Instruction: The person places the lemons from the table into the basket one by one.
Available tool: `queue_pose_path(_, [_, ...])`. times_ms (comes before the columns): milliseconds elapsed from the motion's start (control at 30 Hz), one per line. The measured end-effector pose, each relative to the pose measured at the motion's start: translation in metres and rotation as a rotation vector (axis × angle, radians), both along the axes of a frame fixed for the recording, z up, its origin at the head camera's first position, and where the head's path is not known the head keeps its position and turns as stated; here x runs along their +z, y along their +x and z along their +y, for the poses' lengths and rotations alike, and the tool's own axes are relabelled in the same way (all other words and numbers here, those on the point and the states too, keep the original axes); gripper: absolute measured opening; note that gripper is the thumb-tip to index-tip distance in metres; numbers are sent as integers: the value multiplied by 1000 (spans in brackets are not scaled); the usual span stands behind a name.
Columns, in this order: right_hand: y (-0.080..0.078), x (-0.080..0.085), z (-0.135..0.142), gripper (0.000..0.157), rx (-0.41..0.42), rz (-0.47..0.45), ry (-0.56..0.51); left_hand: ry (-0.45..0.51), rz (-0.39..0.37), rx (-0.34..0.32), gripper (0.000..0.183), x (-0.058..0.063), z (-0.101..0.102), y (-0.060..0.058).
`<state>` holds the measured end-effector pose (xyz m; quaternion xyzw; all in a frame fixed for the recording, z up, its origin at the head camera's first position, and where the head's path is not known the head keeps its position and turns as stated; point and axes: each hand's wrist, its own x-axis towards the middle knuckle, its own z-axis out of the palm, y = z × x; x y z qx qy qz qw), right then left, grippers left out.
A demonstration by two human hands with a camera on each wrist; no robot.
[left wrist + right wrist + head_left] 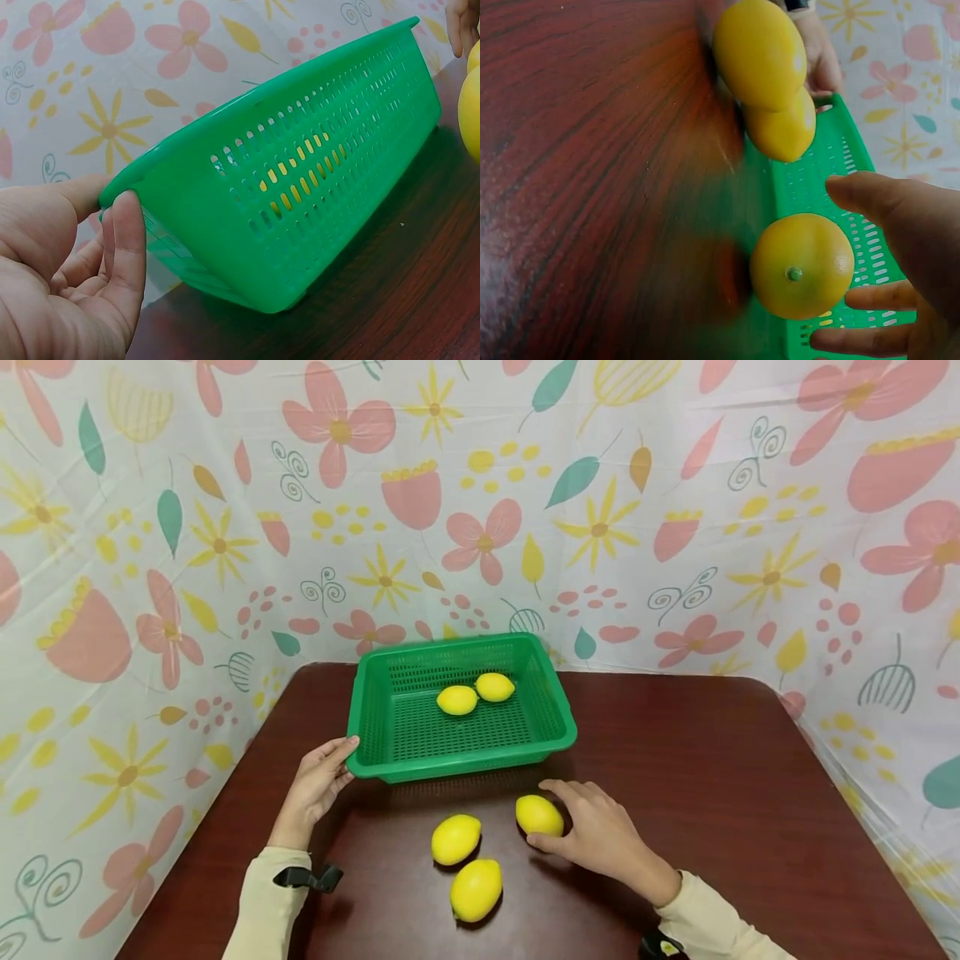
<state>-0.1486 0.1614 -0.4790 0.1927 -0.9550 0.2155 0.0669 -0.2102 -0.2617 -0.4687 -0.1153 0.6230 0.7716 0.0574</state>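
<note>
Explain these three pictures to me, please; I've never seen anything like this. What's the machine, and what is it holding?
There is no robot here, just a person's bare hands. The wide picture comes from a camera on the head, looking forward and down; the other two come from cameras worn on each wrist.

On the dark red table stands a green basket with two lemons inside. The left hand grips its rim at the near left corner. In front of the basket lie a pair of lemons and a single lemon. The right hand is at that single one, thumb and fingers spread about it, not gripping it.
</note>
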Motion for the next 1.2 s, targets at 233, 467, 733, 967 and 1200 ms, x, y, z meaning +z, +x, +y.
queue_pose_path(233, [0, -7, -5, 71, 17, 4, 1, 15, 4, 3, 13, 0, 2, -1])
queue_pose_path(467, [1, -11, -7, 63, 32, 37, 13, 13, -11, 8, 14, 2, 0, 1])
queue_pose_path(733, [2, -10, -5, 60, 37, 13, -30, -2, -10, -3, 18, 0, -1, 0])
queue_pose_path(967, [3, -7, -1, 60, 54, 3, -29, -13, -25, 7, 16, 0, -3, 2])
queue_pose_path(1200, [9, -1, 4, 60, 62, 26, -40, 5, -16, -9, 15, 0, -1, 1])
